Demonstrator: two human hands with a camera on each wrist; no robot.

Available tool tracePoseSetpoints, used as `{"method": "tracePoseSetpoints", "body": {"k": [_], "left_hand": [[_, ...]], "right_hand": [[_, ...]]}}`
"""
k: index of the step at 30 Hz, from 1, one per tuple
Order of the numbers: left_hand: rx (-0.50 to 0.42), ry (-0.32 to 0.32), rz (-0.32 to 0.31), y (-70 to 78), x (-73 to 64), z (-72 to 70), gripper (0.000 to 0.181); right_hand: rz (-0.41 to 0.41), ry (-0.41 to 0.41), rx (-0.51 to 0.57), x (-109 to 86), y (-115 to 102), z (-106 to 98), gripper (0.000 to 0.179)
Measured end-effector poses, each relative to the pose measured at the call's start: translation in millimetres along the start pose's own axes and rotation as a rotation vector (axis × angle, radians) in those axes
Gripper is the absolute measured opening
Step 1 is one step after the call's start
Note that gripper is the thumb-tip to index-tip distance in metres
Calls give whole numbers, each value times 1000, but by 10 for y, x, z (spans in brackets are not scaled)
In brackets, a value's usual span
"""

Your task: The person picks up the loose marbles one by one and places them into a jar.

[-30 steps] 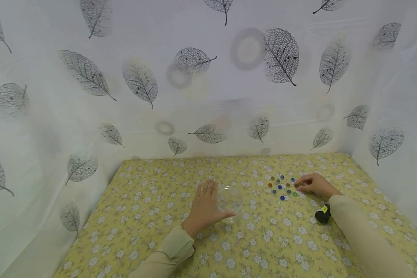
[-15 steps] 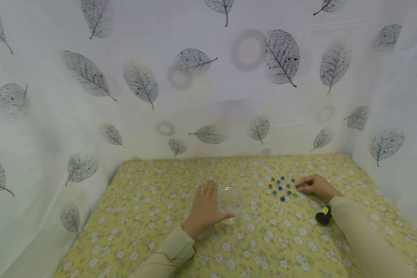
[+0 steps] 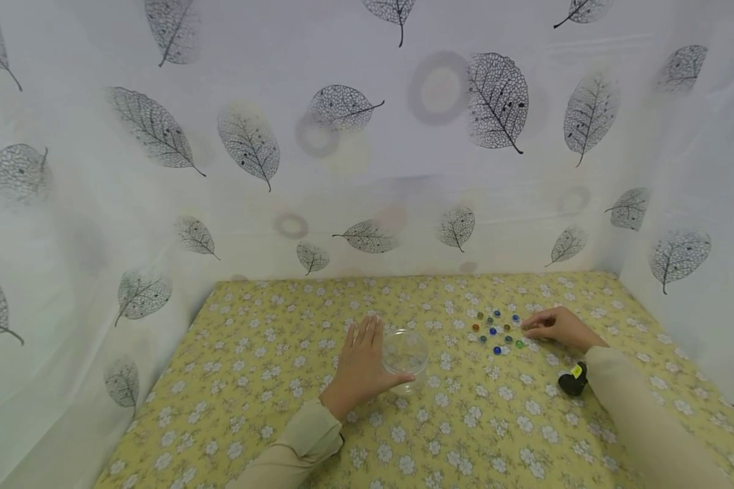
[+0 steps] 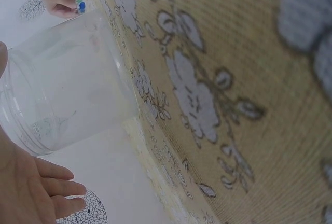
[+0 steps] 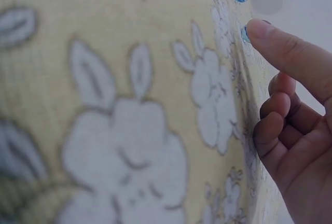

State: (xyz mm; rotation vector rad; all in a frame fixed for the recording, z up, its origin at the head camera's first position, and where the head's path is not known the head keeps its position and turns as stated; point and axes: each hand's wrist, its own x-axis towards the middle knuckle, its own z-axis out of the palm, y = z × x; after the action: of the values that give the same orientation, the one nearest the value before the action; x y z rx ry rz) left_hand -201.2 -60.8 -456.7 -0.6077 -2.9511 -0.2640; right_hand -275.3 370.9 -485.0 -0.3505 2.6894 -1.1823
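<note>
A clear plastic jar (image 3: 406, 356) stands upright on the flowered cloth. My left hand (image 3: 357, 370) rests against its left side with straight fingers, the thumb reaching across the near side. In the left wrist view the jar (image 4: 72, 79) lies between the thumb at the left edge and the extended fingers (image 4: 59, 187). At the right, my right hand (image 3: 559, 327) pinches a brownish glass marble, now hidden by the fingertips. Several coloured marbles, among them a blue marble (image 3: 493, 331) and a green marble (image 3: 519, 344), lie just left of it. The right wrist view shows thumb (image 5: 285, 50) and index fingertip together.
Yellow flowered cloth (image 3: 269, 380) covers the table. A black device with a yellow label (image 3: 573, 379) sits at the right wrist. White leaf-printed curtains (image 3: 373, 170) enclose the back and both sides.
The brownish marble at my right fingertips has gone out of sight between them, and that hand has shifted slightly right. My left hand and the jar have stayed put.
</note>
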Motion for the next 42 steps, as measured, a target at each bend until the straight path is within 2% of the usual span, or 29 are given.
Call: {"method": "tracePoseSetpoints", "body": {"k": [9, 17, 22, 32, 42], "left_hand": [[4, 4, 2, -2, 0, 10, 115], [-5, 14, 8, -2, -8, 5, 115], [-7, 17, 10, 0, -11, -3, 115], [1, 16, 18, 4, -19, -32, 114], [-2, 15, 16, 1, -15, -14, 114]], "right_hand": [[15, 2, -30, -54, -81, -39, 33], [-3, 34, -88, -94, -255, -102, 32], [-32, 36, -87, -100, -374, -113, 34], [-59, 40, -107, -120, -745, -92, 37], [-109, 50, -66, -126, -1077, -17, 34]]}}
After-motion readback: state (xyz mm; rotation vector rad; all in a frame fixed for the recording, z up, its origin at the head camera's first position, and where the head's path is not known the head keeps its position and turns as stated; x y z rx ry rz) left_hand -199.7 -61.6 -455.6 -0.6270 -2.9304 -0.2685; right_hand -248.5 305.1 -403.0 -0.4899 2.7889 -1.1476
